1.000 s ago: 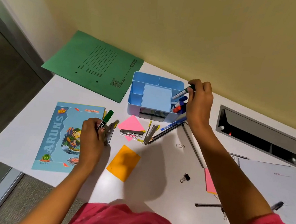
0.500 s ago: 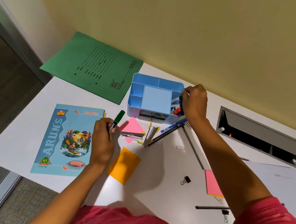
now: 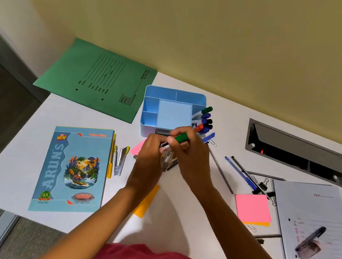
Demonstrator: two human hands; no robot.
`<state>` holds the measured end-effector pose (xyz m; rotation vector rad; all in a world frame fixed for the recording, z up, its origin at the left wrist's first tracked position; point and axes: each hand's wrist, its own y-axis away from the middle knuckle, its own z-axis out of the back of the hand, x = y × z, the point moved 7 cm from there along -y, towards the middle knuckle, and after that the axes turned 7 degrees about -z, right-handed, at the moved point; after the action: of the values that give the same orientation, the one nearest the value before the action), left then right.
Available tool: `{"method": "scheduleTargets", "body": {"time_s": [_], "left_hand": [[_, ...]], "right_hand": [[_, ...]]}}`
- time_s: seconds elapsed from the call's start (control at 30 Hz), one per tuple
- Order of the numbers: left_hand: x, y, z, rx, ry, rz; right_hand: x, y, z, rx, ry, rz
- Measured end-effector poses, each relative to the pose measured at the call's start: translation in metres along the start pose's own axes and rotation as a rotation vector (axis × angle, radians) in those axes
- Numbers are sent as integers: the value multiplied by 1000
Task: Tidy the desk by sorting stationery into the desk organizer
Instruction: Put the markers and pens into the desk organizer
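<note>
Abutting yellow wall (image 3: pixel 200 35), white desk (image 3: pixel 15 163), grey carpet (image 3: pixel 26 243)

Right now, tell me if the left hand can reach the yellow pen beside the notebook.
Probably yes, once free: the left hand grips the green marker, but the yellow pen lies uncovered nearby, only the stapler between them.

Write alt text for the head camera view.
The left hand and right hand meet over a white desk, both gripping a green-capped marker in front of a blue plastic desk organizer. Several capped markers stand in its right compartment.
</note>
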<state>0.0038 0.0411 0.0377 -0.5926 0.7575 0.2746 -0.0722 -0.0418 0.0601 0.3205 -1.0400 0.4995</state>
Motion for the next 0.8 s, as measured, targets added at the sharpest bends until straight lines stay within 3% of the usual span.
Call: {"method": "scheduleTargets", "body": {"time_s": [0.17,0.3,0.6,0.8], "left_hand": [[11,-2,9,-116,58,152],[18,-6,2,-54,134,250],[17,-42,-50,239,79,319],[25,-62,-74,391,-93,276]], "right_hand": [[14,-20,47,-265,-70,110],[18,-52,78,-409,23,87],[-44,-104,42,-218,369,13],[-53,-104,36,-215,329,60]]}}
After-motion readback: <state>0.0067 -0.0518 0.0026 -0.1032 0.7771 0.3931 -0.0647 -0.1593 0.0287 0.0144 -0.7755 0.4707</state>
